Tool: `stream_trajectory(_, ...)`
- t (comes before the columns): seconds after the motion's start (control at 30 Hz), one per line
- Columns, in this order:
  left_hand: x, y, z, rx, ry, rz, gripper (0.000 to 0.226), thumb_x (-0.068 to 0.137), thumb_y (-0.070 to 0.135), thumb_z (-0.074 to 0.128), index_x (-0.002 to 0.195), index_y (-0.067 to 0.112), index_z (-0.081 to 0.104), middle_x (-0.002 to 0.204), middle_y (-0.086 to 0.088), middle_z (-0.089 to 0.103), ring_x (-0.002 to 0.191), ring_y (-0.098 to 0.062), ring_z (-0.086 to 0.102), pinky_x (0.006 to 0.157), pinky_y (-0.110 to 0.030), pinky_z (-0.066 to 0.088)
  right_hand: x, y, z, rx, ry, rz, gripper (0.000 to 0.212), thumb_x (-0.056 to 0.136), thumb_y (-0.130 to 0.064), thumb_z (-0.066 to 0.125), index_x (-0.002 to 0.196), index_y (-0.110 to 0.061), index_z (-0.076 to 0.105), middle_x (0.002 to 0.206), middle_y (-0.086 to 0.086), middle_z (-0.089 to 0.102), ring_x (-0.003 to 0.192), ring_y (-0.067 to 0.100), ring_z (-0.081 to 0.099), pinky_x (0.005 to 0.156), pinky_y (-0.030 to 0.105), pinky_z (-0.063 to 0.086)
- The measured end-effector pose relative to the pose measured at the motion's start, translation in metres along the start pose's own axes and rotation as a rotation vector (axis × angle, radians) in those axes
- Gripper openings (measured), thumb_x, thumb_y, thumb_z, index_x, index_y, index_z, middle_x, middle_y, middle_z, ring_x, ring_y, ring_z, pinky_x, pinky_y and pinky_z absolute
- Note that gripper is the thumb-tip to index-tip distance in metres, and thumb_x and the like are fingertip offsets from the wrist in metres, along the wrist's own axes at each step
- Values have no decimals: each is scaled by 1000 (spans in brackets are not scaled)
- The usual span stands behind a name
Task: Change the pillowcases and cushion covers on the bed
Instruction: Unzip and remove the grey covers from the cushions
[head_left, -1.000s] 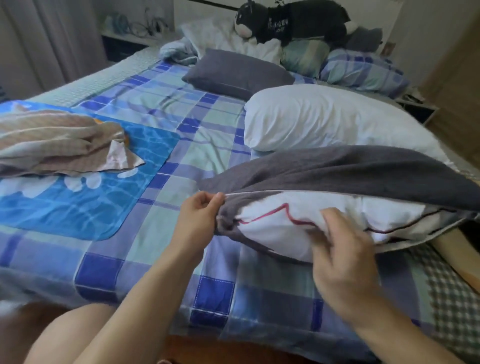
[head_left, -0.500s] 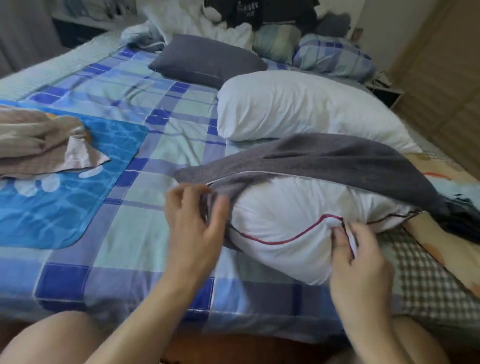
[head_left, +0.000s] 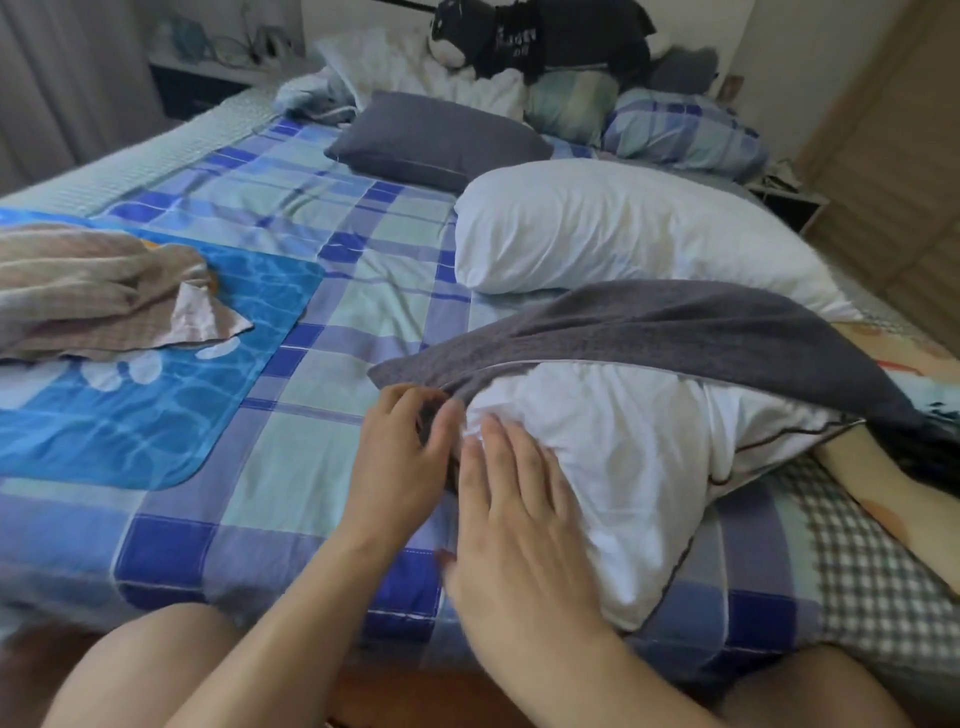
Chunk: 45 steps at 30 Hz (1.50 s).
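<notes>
Ok, my left hand pinches the corner of the grey pillowcase at the bed's near edge. My right hand lies flat, fingers straight, on the white pillow bulging half out of it on the checked sheet.

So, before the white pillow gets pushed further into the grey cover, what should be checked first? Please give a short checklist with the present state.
1. Left hand holds the opening edge of the grey pillowcase: ok, fingers pinch the edge at the corner.
2. Right hand on the white pillow: ok, it lies flat, fingers straight, pressing the near end.
3. Opening wide enough: not ok, most of the pillow bulges out below the edge.
4. Far corners seated inside the cover: cannot tell, hidden.
5. Space around: ok, bare checked bedsheet to the left; a second white pillow lies behind.
</notes>
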<state>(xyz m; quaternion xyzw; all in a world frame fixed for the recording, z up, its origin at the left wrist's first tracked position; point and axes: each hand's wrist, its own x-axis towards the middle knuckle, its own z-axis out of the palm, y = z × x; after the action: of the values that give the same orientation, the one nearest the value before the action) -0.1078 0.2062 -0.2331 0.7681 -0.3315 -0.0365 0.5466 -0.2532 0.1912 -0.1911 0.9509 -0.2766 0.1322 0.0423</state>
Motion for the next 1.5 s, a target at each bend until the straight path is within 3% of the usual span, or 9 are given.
stream_trajectory(0.2,-11,5,-2,255,76,86,20,95,35,63,104,19,69,117,-2,56,114,-27,51,95,-39,42,14,33,-7,-227,-11,-123,58,92,-15,38,150,-9,41,148,15,46,131,32,48,105,43,37)
stream_trajectory(0.37,-16,21,9,432,159,83,26,95,44,45,96,20,56,101,-5,57,93,-33,49,73,-43,40,26,52,-19,-127,210,-230,16,77,-1,56,80,-17,61,73,2,57,67,26,51,64,36,40)
stream_trajectory(0.53,12,9,-2,633,220,295,8,90,13,51,83,12,52,92,-15,53,82,-37,48,62,-41,31,32,74,-49,64,395,-229,22,59,9,51,65,-12,54,61,4,45,57,30,42,55,40,36)
stream_trajectory(0.8,65,-54,4,527,-166,-293,13,94,25,58,92,18,69,96,-15,64,93,-39,62,75,-41,48,1,178,-102,-40,589,61,23,64,8,44,65,-8,61,61,9,54,56,31,50,55,39,35)
stream_trajectory(0.97,37,13,24,-586,-453,-466,23,97,40,62,114,25,66,102,4,74,93,-14,69,73,-33,56,-28,190,-83,-51,303,476,32,63,7,61,68,-23,53,66,-9,41,60,24,39,60,33,27)
stream_trajectory(1.13,8,30,32,-618,-621,-328,61,77,59,77,129,32,59,119,15,72,114,-6,66,84,-26,53,-57,162,-103,157,-461,424,26,83,-15,54,78,-40,62,74,-12,66,72,3,61,69,28,51)
stream_trajectory(1.3,6,40,1,-539,-702,-558,96,44,86,76,119,26,68,111,8,76,100,-9,72,77,-32,58,-18,150,-119,342,37,266,25,91,-27,58,108,-43,63,99,-24,62,91,-6,56,78,22,45)
stream_trajectory(1.4,-1,48,-20,-473,-777,-705,62,80,76,54,104,23,78,98,-3,77,88,-25,74,72,-47,59,29,153,-109,250,-107,47,53,93,-33,62,144,-35,45,142,-14,41,133,7,34,108,22,28)
stream_trajectory(1.5,-14,78,-16,-417,-803,-526,41,87,50,70,116,21,70,105,-4,76,96,-23,74,84,-50,60,91,134,-96,135,-178,-138,71,93,-46,60,155,-31,29,160,-6,26,146,18,18,121,32,17)
